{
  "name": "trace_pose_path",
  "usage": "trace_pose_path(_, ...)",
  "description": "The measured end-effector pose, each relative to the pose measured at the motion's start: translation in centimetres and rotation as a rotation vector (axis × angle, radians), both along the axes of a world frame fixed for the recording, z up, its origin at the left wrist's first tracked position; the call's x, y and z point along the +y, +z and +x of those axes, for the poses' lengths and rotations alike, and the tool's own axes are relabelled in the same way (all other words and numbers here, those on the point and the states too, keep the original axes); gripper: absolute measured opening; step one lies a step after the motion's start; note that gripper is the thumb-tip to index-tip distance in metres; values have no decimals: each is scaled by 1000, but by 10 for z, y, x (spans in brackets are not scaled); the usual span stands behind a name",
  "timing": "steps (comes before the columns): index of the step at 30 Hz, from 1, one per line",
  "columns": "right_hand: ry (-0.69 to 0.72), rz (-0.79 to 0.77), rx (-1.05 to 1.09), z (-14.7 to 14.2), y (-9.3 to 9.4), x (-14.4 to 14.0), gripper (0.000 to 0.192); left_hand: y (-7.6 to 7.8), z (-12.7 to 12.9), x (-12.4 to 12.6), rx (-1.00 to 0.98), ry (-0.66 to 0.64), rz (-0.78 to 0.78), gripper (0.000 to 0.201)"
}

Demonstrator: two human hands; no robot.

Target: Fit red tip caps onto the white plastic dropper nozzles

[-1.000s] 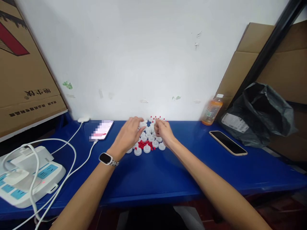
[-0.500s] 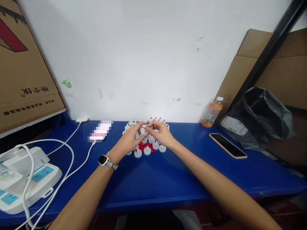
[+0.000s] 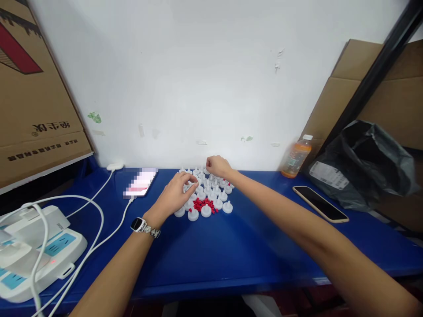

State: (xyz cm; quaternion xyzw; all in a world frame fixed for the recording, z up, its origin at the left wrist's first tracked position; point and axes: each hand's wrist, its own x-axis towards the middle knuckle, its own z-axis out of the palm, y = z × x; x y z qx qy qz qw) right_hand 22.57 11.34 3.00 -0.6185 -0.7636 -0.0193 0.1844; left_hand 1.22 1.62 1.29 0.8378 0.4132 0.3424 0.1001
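At the lower left of the frame a power strip point(image 3: 36, 253) sits on the blue table point(image 3: 231, 251). Near the centre the left hand point(image 3: 175, 196), fingers curled, pinches something small and white over the white caps point(image 3: 211, 196) and red bits point(image 3: 202, 204). Just right, at the cluster's back edge, the right hand point(image 3: 217, 166) is loosely closed; its contents are hidden.

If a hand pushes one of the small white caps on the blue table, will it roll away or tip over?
Probably neither. Each white cap appears to sit on a wide flat base with a small nub on top, so it would likely slide on the smooth blue table. It looks like light plastic, so a push may knock it into neighbouring caps and the red pieces.
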Motion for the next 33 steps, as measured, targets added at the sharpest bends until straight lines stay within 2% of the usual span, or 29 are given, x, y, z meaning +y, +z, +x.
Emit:
trace_pose_path(9, -1, -123, 4, -9, -6, 17, 13, 3, 2, -3, 24, 13, -31, 25)
trace_pose_path(14, -68, -57, 12, 8, -2, 5, 35, -1, 2, 1, 18, -16, -23, 29)
trace_pose_path(18, -140, -99, -68, 22, -2, -5, 28, -2, 7, 0, 32, -34, -22, 29)
trace_pose_path(24, -89, -102, -50, 25, 4, -9, 18, -3, 11, 0, 49, -49, -5, 27)
trace_pose_path(26, -80, -36, 46, 26, 9, -17, 19, -3, 12, -2, 43, -35, 4, 27)
trace_pose_path(29, -21, 103, 421, 22, 12, -45, 24, -1, 16, -8, -8, 3, 60, 31)
trace_pose_path(31, 88, 91, 681, 16, 8, -71, 29, 0, 21, -12, -42, 19, 105, 40)
trace_pose_path(33, 220, 42, 848, 7, 1, -95, 32, 0, 25, -15, -34, 3, 127, 46)
